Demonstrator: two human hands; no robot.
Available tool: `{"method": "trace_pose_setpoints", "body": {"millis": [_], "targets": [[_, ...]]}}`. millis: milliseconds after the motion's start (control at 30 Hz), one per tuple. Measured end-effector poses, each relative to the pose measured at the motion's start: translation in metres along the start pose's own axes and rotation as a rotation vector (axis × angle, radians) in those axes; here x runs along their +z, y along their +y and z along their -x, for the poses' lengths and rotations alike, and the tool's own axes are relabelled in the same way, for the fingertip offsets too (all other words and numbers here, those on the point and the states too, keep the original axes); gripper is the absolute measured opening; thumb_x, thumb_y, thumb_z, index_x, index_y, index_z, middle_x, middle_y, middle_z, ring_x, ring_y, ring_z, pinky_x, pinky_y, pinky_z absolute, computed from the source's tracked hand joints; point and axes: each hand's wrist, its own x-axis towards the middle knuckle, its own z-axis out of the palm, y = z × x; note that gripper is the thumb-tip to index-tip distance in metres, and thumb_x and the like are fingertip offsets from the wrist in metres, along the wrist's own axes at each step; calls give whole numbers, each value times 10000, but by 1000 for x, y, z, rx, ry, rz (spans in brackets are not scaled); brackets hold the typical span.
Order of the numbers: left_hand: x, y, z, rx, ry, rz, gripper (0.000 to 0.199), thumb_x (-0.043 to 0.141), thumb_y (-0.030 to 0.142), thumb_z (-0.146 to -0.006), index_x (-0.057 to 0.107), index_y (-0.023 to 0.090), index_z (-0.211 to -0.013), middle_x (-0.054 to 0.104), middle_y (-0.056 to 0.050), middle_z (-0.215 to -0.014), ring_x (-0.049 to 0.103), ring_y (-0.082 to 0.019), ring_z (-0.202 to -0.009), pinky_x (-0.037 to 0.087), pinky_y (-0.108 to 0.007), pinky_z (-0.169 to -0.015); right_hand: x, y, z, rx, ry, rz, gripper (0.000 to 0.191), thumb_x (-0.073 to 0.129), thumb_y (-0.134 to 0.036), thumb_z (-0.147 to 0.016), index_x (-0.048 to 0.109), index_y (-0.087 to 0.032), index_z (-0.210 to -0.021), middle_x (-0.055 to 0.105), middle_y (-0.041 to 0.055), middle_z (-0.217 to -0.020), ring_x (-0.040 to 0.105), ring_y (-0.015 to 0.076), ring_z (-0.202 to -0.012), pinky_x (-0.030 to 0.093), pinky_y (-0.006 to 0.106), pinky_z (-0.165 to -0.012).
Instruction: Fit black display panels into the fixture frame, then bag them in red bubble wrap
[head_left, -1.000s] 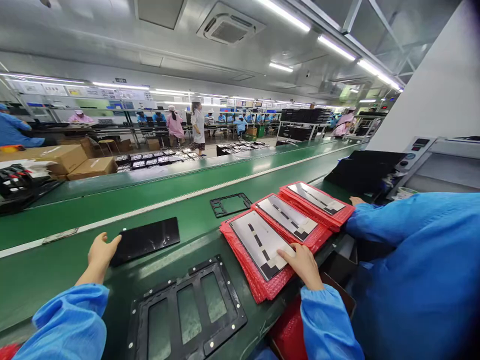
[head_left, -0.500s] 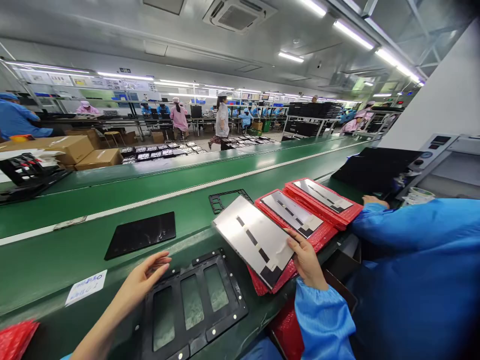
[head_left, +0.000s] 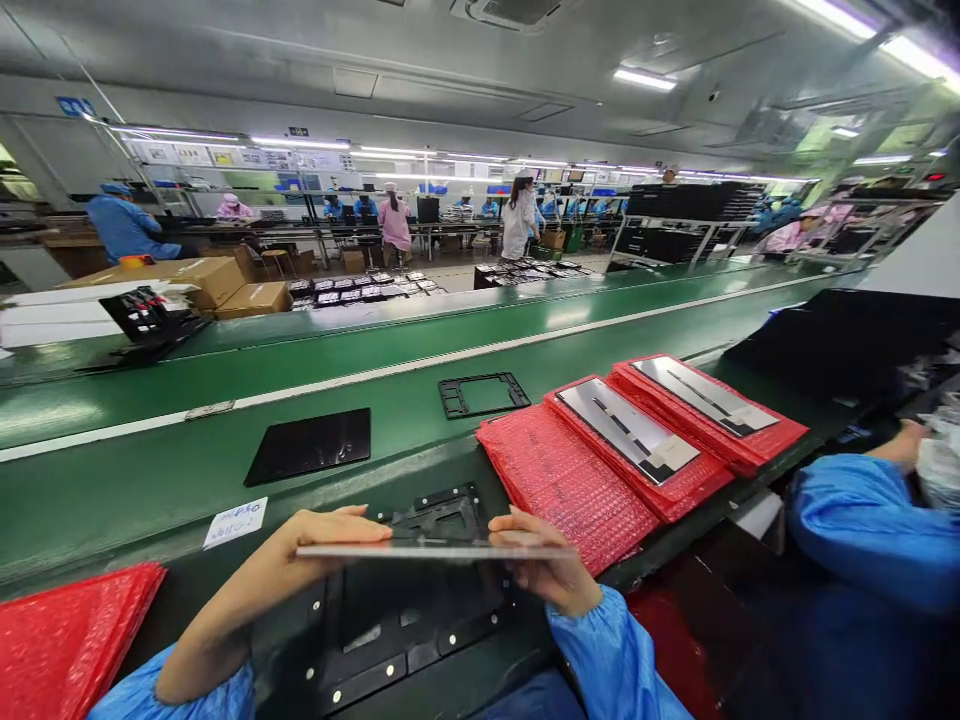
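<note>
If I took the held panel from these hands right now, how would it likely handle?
Probably stiff: the held panel shows a straight edge between the left hand and right hand. Likely light for its width, since that edge looks thin. Perhaps slippery, if its faces match the shiny panels on the red wrap.

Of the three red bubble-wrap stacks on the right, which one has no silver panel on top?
The leftmost stack, closest to the right hand. Its red top is uncovered; the middle stack and the rightmost stack each carry a silver panel.
</note>
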Motion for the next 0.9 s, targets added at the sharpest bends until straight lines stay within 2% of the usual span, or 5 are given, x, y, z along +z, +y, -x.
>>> {"method": "trace_pose_setpoints", "body": {"millis": [100, 200, 500, 733, 900], "targets": [[5, -6, 3, -227, 325, 87, 344, 674, 503, -755, 772, 184, -839, 747, -64, -770, 673, -241, -699, 526, -321, -659, -6, 9, -5, 144, -141, 0, 678, 480, -789, -730, 724, -164, -828, 740, 112, -728, 645, 154, -442, 395, 176, -319], [11, -10, 2, -371, 480, 252, 396, 677, 540, -737, 721, 147, -763, 702, -43, -692, 620, -188, -613, 464, -263, -551, -6, 12, -9, 201, -294, 43, 743, 369, -834, -738, 713, -189, -870, 742, 98, -725, 671, 174, -462, 452, 196, -359], [8, -17, -10, -445, 469, 383, 409, 694, 543, -717, 691, 134, -736, 714, -56, -725, 647, -213, -681, 458, -278, -603, 26, 11, -37, -80, -43, -169, 369, 691, -367, -817, 655, -237, -1161, 734, 51, -1081, 670, 218, -1028, 465, 391, -975], [-21, -50, -66, -396, 303, 492, 801, 323, 798, -780, 710, 103, -869, 733, -152, -780, 698, -282, -773, 528, -366, -687, 30, 25, -61, -102, 5, -224, 461, 750, -289, -767, 622, -209, -1202, 746, 73, -1034, 707, 250, -944, 520, 425, -898], [-16, -74, -146, -335, 395, 108, 620, 335, 569, -921, 635, 42, -1051, 696, -125, -1019, 651, -260, -991, 487, -352, -805, 25, 34, -62, -113, 28, -329, 296, 740, -268, -771, 682, -179, -1048, 761, 66, -946, 707, 254, -938, 540, 412, -860]]}}
